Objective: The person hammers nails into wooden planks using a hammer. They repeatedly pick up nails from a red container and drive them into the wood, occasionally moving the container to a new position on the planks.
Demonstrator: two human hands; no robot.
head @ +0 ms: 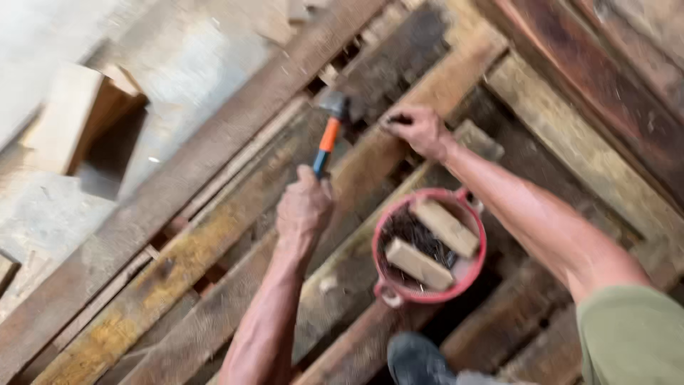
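My left hand (305, 208) grips the dark lower end of a hammer (329, 132) with an orange handle. Its steel head hangs just above a weathered plank (214, 235). My right hand (420, 130) rests on the neighbouring plank to the right of the hammer head. Its fingertips are pinched on what looks like a small dark nail held against the wood, though blur hides the detail. Between my forearms a red bucket (377, 246) stands on the planks. It holds a heap of dark nails (413, 232) and two short wooden blocks (447, 227).
Long rough planks run diagonally across the view with dark gaps between them. A pale wooden box (75, 117) lies on grey concrete (185, 57) at the upper left. My dark shoe (417, 360) is at the bottom edge, below the bucket.
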